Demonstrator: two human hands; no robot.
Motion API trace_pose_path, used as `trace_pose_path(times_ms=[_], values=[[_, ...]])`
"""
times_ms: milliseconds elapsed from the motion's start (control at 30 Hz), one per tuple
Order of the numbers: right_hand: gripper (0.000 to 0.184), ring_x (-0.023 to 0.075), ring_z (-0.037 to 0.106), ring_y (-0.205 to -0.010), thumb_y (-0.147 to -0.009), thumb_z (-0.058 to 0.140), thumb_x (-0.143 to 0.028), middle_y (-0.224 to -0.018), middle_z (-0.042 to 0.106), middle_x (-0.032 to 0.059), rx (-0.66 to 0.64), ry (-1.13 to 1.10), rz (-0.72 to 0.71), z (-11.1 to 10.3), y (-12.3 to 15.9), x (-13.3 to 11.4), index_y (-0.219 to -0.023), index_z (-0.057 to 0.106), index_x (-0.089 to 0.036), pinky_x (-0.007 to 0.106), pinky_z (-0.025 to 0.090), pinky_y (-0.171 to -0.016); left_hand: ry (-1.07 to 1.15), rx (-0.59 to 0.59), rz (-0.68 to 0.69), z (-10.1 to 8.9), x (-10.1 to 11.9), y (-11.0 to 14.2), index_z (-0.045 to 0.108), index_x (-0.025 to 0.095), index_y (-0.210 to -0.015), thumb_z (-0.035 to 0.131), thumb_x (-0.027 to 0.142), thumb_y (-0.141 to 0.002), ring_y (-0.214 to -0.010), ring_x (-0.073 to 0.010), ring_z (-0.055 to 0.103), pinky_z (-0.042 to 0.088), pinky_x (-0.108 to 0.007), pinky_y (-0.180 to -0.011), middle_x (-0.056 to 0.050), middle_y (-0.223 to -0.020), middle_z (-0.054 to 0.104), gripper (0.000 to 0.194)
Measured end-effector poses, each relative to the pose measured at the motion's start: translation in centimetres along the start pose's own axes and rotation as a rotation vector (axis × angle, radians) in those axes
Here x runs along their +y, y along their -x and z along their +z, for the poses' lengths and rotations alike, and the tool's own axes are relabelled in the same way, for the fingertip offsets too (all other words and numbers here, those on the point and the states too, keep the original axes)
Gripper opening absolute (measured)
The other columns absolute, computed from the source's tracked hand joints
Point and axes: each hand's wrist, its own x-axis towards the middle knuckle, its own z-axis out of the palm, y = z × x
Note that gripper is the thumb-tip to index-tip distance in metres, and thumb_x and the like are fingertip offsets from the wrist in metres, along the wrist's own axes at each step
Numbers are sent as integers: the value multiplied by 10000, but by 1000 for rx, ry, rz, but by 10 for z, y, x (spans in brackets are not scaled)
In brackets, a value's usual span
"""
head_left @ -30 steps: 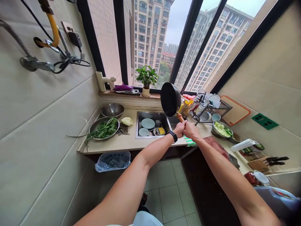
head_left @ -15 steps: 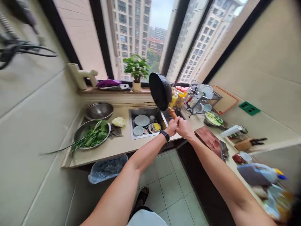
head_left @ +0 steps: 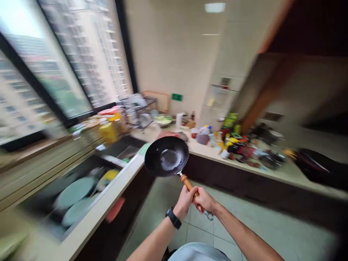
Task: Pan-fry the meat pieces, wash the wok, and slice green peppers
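A black wok (head_left: 166,156) with a wooden handle (head_left: 187,182) is held out over the floor, its dark inside facing me. My left hand (head_left: 186,199), with a black watch on the wrist, is closed around the handle. Just behind it my right hand (head_left: 204,200) also wraps the handle, near the metal hanging ring (head_left: 208,215) at its end. The wok's far rim overlaps the counter corner in my view; whether it touches cannot be made out.
A sink (head_left: 108,188) on the left holds plates (head_left: 76,192) and a yellow sponge (head_left: 110,175). Along the counter (head_left: 201,148) stand a dish rack (head_left: 144,112), a plate of greens (head_left: 163,120) and several bottles and packets. A black pan-like object (head_left: 318,168) lies far right.
My view has swung right, from the window and sink toward the long counter. The wok has come down from window height, its inside now turned up toward me. Both hands still grip the handle.
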Motion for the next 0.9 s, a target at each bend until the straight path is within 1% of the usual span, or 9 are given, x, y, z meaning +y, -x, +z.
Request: trace_pose_path(times_ms=[100,200,300,400,500,600,667,767,900], values=[[162,67,462,-336,-570,564,-241,-492,509,-89,113,-210,39,-83,105,56,-720,536,-185,158,395,-318,-186,-228,-97,110,-64,6,524,186,-872,751,720,-699,-713,-156,623,471,-242,-609,5,-761,608,605],[229,72,464,-333,-563,575,-217,-497,510,-99,292,-399,42,-160,208,111,-788,544,-187,163,400,-317,-339,-590,-162,218,-117,8,555,184,-928,669,828,-690,-797,-191,656,517,-294,-693,-34,-865,648,696],[305,80,444,-312,-571,597,-233,-483,500,-113,556,-544,96,-219,301,165,-866,527,-202,172,377,-303,-491,-981,-228,317,-150,10,583,185,-1000,636,820,-738,-873,-203,683,525,-328,-785,-76,-998,676,688],[329,72,418,-309,-590,608,-281,-519,502,-115,840,-653,140,-266,377,207,-893,500,-217,171,320,-289,-606,-1203,-263,398,-165,8,601,185,-991,638,779,-780,-924,-206,692,508,-331,-824,-107,-1079,688,631],[339,65,405,-332,-614,622,-325,-561,512,-106,1074,-731,134,-321,443,235,-913,502,-219,176,307,-305,-675,-1239,-301,460,-176,-15,604,186,-960,635,780,-781,-915,-206,692,500,-334,-813,-113,-1072,701,621],[335,64,388,-345,-631,649,-353,-546,483,-106,1236,-719,94,-400,502,253,-905,514,-217,182,307,-327,-729,-1190,-315,511,-198,-57,597,193,-932,636,796,-757,-878,-199,685,495,-332,-788,-87,-1012,714,629],[331,61,380,-358,-641,669,-367,-548,464,-107,1319,-696,54,-469,535,265,-894,518,-216,182,311,-341,-781,-1149,-274,544,-219,-91,595,199,-902,637,777,-764,-852,-195,681,485,-327,-769,-63,-956,721,596],[325,49,359,-380,-635,696,-355,-570,440,-105,1393,-671,8,-589,576,284,-865,518,-213,176,311,-361,-809,-1121,-211,606,-249,-141,603,210,-874,637,716,-793,-851,-199,682,480,-326,-762,-41,-931,726,514],[263,49,339,-401,-656,673,-338,-566,394,-99,1399,-620,4,-754,617,310,-816,512,-207,169,309,-380,-787,-1016,-180,718,-270,-188,585,215,-817,650,733,-738,-821,-200,668,478,-317,-737,-34,-864,710,528]])
